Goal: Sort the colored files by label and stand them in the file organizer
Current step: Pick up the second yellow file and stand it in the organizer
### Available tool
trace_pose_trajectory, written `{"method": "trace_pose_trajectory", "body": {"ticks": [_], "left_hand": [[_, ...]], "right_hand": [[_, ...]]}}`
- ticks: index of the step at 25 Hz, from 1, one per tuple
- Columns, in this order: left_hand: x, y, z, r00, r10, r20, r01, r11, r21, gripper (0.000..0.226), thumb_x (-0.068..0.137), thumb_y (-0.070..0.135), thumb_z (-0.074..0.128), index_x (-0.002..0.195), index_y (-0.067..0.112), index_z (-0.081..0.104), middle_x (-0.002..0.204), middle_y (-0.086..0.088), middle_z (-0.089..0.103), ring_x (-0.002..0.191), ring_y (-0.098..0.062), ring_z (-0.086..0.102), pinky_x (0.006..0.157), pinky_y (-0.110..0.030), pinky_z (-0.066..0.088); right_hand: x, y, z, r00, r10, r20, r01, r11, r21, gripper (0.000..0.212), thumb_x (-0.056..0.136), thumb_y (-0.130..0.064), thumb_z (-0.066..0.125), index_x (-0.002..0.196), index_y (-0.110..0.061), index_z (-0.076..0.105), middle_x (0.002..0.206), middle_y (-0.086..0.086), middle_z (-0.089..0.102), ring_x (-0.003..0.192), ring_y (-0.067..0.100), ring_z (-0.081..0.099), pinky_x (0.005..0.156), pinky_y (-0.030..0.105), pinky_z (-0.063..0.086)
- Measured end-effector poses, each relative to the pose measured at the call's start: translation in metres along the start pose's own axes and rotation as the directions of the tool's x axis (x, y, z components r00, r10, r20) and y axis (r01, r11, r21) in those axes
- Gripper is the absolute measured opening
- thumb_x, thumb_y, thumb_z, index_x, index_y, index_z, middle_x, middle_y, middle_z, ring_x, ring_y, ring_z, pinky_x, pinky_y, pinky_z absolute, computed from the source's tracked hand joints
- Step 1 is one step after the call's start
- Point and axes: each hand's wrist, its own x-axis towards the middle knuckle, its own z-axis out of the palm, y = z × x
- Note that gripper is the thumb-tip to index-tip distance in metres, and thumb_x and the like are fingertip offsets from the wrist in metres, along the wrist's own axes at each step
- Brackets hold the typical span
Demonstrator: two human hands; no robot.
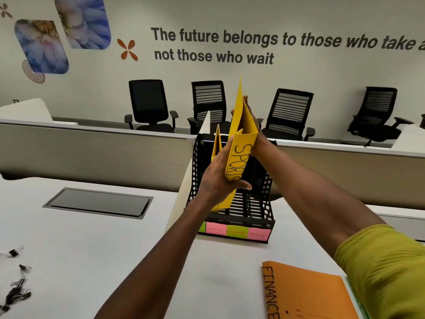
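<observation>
A yellow file [241, 155] with SPORTS written down its spine stands tilted over the black mesh file organizer [257, 210]. My left hand [220, 173] grips its spine from the left, thumb under the lower end. My right hand [255, 125] holds the file's upper right side from behind and is mostly hidden by it. Another yellow file [216, 143] stands in the organizer's left slot. Pink and green labels [236, 232] run along the organizer's front; their words are too small to read. An orange file [305, 293] marked FINANCE lies flat at the front right.
Several black binder clips [16, 286] are scattered at the table's left edge. A grey cable hatch [99, 202] is set into the tabletop. A white divider panel [184, 192] stands left of the organizer. Black office chairs [149, 104] line the far wall behind a partition.
</observation>
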Motion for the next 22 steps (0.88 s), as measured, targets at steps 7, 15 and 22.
{"method": "trace_pose_trajectory", "body": {"ticks": [7, 15, 22], "left_hand": [[0.003, -0.038, 0.007, 0.988, 0.074, 0.137, -0.135, 0.846, 0.516, 0.137, 0.046, 0.069, 0.084, 0.156, 0.016, 0.021, 0.16, 0.001, 0.024, 0.141, -0.024, 0.019, 0.114, -0.047, 0.03], [-0.013, -0.047, -0.007, 0.971, -0.031, 0.239, -0.05, 0.945, 0.324, 0.094, 0.062, 0.021, 0.092, 0.142, 0.012, 0.044, 0.127, -0.008, 0.053, 0.107, -0.032, 0.061, 0.083, -0.046, 0.055], [-0.027, -0.05, 0.005, 0.998, 0.002, 0.068, -0.03, 0.907, 0.419, 0.083, 0.07, 0.023, 0.088, 0.139, 0.006, 0.045, 0.111, -0.009, 0.063, 0.08, -0.025, 0.066, 0.065, -0.039, 0.057]], "right_hand": [[0.005, 0.015, 0.003, 0.995, 0.076, -0.059, -0.079, 0.996, -0.041, 0.058, 0.095, -0.064, 0.039, 0.127, -0.018, 0.055, 0.096, -0.009, 0.059, 0.084, 0.003, 0.053, 0.09, 0.026, 0.044], [0.015, 0.034, 0.011, 0.98, 0.183, -0.074, -0.179, 0.982, 0.067, 0.1, 0.057, -0.088, 0.059, 0.14, -0.035, 0.041, 0.141, 0.001, 0.046, 0.13, 0.026, 0.046, 0.093, 0.051, 0.048], [0.02, 0.041, 0.01, 0.995, 0.095, -0.028, -0.093, 0.994, 0.059, 0.089, 0.06, -0.09, 0.056, 0.114, -0.019, 0.051, 0.116, 0.006, 0.056, 0.11, 0.029, 0.057, 0.104, 0.056, 0.045]]}}
